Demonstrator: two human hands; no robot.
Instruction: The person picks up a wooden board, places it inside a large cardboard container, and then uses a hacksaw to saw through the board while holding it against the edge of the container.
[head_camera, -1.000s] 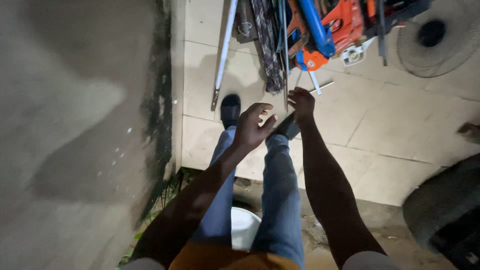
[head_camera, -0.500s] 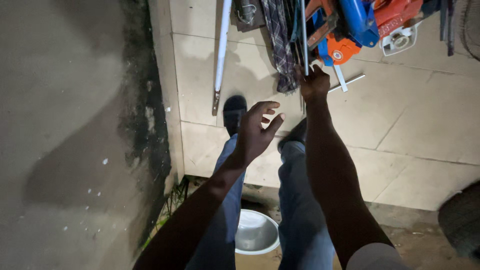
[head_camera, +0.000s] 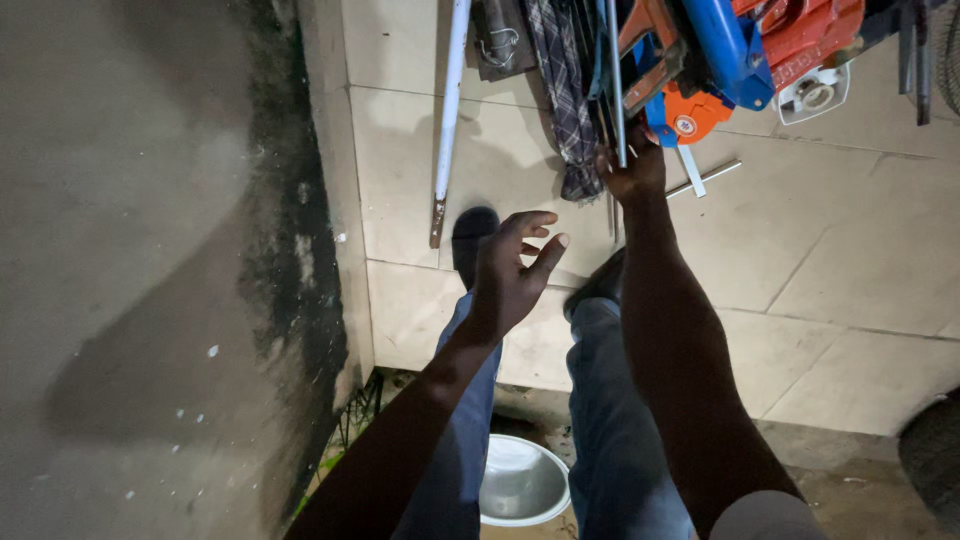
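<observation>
Your right hand (head_camera: 632, 172) is clenched around a thin metal rod (head_camera: 616, 80) that runs up toward the top edge of the tiled floor (head_camera: 860, 250), gripping it at its lower end, just beside a dark checked cloth (head_camera: 560, 90). Your left hand (head_camera: 510, 275) is released, fingers spread and slightly curled, grasping nothing, hovering above your dark shoe (head_camera: 468, 240) and apart from the rod. Just right of the rod lies an orange and blue power tool (head_camera: 730, 60), with a small metal bar (head_camera: 705, 178) on the tile below it. A white pole (head_camera: 448, 120) lies near the floor's left edge, along the dark strip bordering the concrete. Between your jean-clad legs, below the floor's near edge, sits a metal bowl (head_camera: 520, 485).
</observation>
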